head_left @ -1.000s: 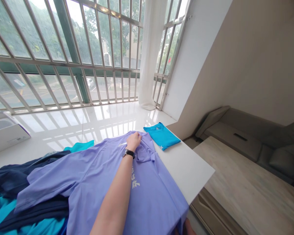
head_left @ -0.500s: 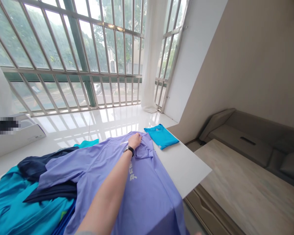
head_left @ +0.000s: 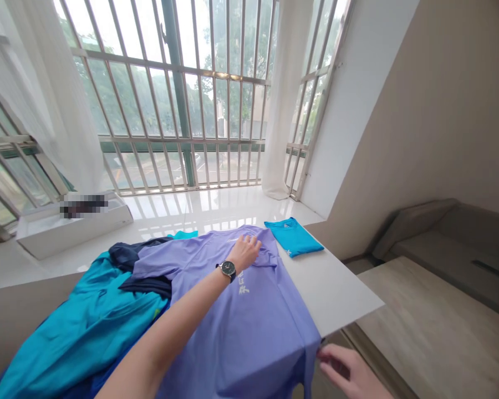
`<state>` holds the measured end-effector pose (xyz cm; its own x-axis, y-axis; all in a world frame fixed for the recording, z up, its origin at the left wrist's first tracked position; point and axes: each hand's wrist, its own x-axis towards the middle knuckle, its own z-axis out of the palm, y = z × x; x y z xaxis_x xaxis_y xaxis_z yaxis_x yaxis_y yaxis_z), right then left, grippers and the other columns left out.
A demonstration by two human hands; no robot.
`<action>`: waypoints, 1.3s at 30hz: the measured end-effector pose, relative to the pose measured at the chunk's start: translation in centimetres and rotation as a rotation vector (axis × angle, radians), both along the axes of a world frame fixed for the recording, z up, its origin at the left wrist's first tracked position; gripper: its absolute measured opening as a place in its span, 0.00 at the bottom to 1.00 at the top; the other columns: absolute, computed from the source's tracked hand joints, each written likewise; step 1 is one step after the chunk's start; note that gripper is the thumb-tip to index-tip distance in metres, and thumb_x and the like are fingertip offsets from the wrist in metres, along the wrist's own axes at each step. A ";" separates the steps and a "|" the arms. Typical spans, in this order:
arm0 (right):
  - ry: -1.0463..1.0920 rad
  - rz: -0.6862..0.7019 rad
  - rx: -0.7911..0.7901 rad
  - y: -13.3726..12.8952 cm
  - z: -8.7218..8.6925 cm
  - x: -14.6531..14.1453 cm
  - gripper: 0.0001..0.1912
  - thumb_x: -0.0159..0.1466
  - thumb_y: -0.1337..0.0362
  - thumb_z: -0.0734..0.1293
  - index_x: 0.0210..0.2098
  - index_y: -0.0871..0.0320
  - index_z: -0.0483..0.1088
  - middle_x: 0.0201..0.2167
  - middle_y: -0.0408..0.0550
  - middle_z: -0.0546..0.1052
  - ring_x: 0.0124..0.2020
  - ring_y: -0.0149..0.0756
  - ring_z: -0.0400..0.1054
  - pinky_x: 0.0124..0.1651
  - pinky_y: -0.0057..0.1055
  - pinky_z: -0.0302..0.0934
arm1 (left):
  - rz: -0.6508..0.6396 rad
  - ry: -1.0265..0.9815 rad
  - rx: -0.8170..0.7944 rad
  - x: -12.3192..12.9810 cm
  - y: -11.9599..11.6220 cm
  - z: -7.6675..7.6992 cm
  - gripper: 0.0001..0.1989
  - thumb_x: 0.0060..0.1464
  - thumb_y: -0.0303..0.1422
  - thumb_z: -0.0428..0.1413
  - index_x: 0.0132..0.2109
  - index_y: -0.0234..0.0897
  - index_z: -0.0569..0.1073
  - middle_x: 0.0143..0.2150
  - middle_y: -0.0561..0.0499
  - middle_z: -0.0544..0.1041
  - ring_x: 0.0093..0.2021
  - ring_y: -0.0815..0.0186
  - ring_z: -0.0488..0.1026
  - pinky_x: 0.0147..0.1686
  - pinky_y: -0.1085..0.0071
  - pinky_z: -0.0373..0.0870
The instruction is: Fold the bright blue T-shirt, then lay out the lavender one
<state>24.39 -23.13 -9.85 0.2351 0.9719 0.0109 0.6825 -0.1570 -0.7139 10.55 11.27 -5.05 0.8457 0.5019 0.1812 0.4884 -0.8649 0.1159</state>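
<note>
A lavender short-sleeved T-shirt [head_left: 233, 316] lies spread over the white sill, its lower part hanging over the front edge. Pale characters run down its chest. My left hand [head_left: 246, 252], with a black-strapped watch at the wrist, rests on the shirt below the collar, fingers loosely apart. At the lower right, my right hand [head_left: 345, 368] is beside the shirt's hanging edge; its fingers are bent, with a gap between thumb and forefinger. Beyond the far sleeve sits a folded bright blue T-shirt [head_left: 295, 237].
Teal clothing [head_left: 95, 310] and dark navy clothing [head_left: 127, 256] are heaped at the left, partly under the lavender sleeve. A white box [head_left: 75, 224] stands behind them. Barred windows and white curtains [head_left: 280, 138] line the back. A marble-look tabletop [head_left: 436, 316] and a sofa [head_left: 424, 244] are at the right.
My left hand has loosened from the cloth near the collar and its fingers have spread. My right hand has come into view at the lower right. The view has turned left.
</note>
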 end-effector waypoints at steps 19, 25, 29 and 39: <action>-0.442 0.307 -0.026 37.4 6.3 8.1 0.17 0.56 0.78 0.65 0.44 0.65 0.77 0.43 0.55 0.80 0.38 0.36 0.75 0.44 0.27 0.63 | 0.031 0.027 0.016 -0.9 -6.2 -0.8 0.11 0.58 0.26 0.49 0.46 0.34 0.72 0.41 0.42 0.77 0.31 0.58 0.76 0.27 0.64 0.69; -0.426 0.382 -0.116 40.0 4.4 8.9 0.13 0.57 0.70 0.66 0.41 0.61 0.78 0.37 0.50 0.81 0.26 0.29 0.72 0.35 0.24 0.63 | 0.125 -0.021 -0.062 -2.2 -5.1 -1.9 0.11 0.63 0.29 0.46 0.48 0.36 0.70 0.45 0.41 0.76 0.34 0.57 0.77 0.28 0.63 0.70; -0.408 0.378 -0.159 41.0 4.3 9.6 0.06 0.52 0.66 0.71 0.31 0.59 0.78 0.27 0.47 0.79 0.30 0.36 0.72 0.34 0.26 0.63 | 0.256 -0.064 -0.161 -2.4 -5.2 -2.0 0.14 0.64 0.39 0.49 0.53 0.37 0.67 0.50 0.42 0.73 0.40 0.57 0.77 0.34 0.64 0.73; -0.299 0.278 -0.190 41.0 3.7 10.8 0.12 0.60 0.56 0.67 0.34 0.58 0.75 0.29 0.46 0.79 0.22 0.32 0.71 0.32 0.29 0.65 | 0.316 -0.123 -0.331 -2.7 -4.9 -2.1 0.15 0.62 0.35 0.50 0.55 0.40 0.67 0.52 0.45 0.74 0.47 0.56 0.76 0.44 0.63 0.73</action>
